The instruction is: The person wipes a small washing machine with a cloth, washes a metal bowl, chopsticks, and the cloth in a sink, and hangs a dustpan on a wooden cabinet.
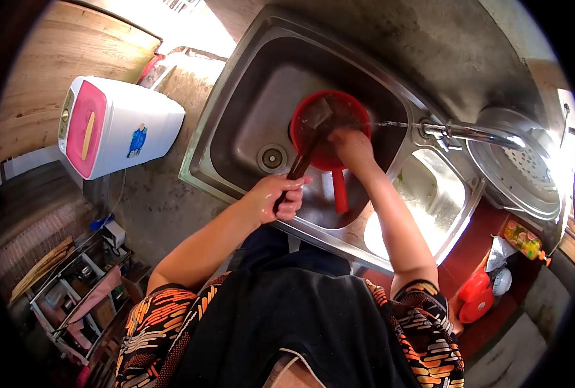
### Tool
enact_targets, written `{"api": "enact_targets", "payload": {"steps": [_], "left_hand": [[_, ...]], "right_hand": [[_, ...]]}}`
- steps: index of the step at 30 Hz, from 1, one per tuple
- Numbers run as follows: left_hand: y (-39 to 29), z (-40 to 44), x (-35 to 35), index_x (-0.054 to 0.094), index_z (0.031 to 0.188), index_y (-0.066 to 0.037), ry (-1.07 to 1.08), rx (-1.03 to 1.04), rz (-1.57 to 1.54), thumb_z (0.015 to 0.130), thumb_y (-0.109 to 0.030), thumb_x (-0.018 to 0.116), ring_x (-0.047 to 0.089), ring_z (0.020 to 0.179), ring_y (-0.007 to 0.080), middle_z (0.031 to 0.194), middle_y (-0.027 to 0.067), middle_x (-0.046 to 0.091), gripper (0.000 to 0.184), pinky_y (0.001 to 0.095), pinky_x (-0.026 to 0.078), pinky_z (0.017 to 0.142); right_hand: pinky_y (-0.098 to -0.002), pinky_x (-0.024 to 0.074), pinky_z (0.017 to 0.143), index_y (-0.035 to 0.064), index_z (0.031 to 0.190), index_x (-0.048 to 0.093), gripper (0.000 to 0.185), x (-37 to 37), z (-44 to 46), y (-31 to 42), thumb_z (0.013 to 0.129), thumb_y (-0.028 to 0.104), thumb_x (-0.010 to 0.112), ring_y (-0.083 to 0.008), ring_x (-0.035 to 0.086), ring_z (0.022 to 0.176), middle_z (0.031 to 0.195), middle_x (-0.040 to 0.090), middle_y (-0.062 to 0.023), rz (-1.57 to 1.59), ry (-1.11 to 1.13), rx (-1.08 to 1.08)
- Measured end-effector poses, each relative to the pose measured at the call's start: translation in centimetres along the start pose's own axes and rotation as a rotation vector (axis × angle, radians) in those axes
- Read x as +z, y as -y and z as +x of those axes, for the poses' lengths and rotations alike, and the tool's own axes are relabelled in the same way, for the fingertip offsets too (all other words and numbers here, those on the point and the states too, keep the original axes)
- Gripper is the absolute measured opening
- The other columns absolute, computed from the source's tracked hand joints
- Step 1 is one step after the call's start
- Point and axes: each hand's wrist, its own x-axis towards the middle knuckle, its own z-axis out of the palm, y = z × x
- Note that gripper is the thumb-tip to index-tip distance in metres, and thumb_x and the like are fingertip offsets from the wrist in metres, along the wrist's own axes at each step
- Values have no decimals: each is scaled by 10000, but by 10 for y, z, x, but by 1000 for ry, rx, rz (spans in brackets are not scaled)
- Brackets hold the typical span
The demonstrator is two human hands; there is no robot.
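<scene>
My left hand [279,199] is wrapped round the dark handle of a spatula-like utensil [302,158]. Its flat, wet blade lies over a red plastic dipper [340,191] in the large steel sink basin [245,129]. Over the right part of the dipper's bowl is my right hand [352,143], close to the utensil; its fingertips are blurred and I cannot make out whether they hold anything. Water runs from the chrome faucet [475,132] towards the dipper. The drain [272,158] shows left of the dipper.
A white appliance with a pink lid [138,129] stands at the left. Right of the basin are a smaller, brightly lit basin [439,187] and a perforated metal steamer [526,165]. A yellow bottle [523,239] and red items [476,297] lie at the lower right. A cluttered rack [80,291] stands lower left.
</scene>
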Motion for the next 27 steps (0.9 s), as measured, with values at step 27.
{"api": "enact_targets", "payload": {"steps": [27], "left_hand": [[-16, 64, 22, 512, 981, -129, -465, 97, 252, 1003, -306, 444, 385, 441, 131, 678, 39, 489, 191, 297, 259, 362]], "right_hand": [[-412, 458, 937, 66, 1155, 636, 316, 31, -38, 40, 926, 265, 546, -367, 583, 1074, 1094, 583, -206, 334, -59, -118]]}}
